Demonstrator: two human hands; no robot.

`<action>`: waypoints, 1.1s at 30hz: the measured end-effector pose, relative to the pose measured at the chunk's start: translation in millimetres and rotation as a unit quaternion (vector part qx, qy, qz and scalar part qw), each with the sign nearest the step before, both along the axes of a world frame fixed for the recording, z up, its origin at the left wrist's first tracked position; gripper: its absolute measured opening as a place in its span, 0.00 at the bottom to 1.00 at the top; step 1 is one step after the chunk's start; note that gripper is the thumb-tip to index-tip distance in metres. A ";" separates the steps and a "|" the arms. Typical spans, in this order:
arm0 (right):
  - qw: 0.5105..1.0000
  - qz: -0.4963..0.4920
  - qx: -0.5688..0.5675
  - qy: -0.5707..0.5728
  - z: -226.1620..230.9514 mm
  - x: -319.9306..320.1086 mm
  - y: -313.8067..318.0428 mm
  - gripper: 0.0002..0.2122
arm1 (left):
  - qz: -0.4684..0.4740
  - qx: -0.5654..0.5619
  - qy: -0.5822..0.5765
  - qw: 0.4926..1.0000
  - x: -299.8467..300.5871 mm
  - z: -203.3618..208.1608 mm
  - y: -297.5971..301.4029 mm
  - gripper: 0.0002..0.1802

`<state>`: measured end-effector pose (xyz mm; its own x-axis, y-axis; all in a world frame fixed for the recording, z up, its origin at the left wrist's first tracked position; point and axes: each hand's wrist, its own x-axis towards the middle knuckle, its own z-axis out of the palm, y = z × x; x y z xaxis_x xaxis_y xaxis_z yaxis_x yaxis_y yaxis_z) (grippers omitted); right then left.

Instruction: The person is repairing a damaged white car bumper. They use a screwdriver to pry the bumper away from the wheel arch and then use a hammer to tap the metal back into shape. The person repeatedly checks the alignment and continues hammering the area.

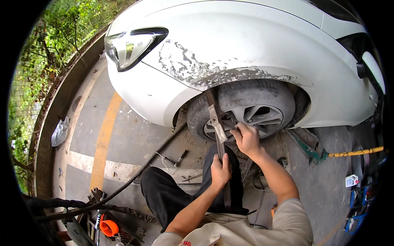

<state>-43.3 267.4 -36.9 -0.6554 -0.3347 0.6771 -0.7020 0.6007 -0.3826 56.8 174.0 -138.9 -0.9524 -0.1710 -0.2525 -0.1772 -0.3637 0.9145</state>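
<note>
A long, flat, dark metal bar (221, 152) stands upright in front of me, its upper end at the lip of the wheel arch. My left hand (221, 171) is closed around its lower part, above my knees. Against the bar's upper stretch is a worn metal piece (215, 119) with a hole, shaped like a hammer head. Just right of it, my right hand (247, 140) forms a fist; what it grips, if anything, is hidden. Behind both hands is the car's front wheel (254, 95). Scraped, flaking paint (184, 63) marks the white fender (262, 43) above.
A long black pole (145, 164) slants across the ground to my left, near a ratchet-like tool (180, 158). An orange cup (108, 228) sits among tools at lower left. On the right are a green jack-like device (314, 153) and its yellow bar (357, 152).
</note>
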 end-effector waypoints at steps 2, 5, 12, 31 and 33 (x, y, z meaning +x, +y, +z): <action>1.000 0.000 0.002 0.003 4.2 -1.6 -0.3 0.14 | 0.028 -0.066 0.010 0.997 -7.0 -22.4 3.2 0.19; 1.000 0.005 -0.003 -0.004 10.5 -4.2 0.7 0.14 | 0.050 -0.125 0.010 0.991 -10.7 -33.0 6.6 0.19; 1.000 0.015 -0.002 0.005 14.0 -9.4 5.4 0.12 | 0.036 -0.077 -0.005 0.996 -6.1 -19.2 14.6 0.19; 0.999 0.020 0.017 0.028 34.6 -19.2 4.5 0.17 | 0.069 -0.186 0.053 0.979 -18.4 -22.1 18.8 0.17; 0.997 0.050 0.011 0.059 42.5 -18.0 -5.1 0.18 | 0.080 -0.184 0.060 0.978 -17.3 -26.6 18.4 0.17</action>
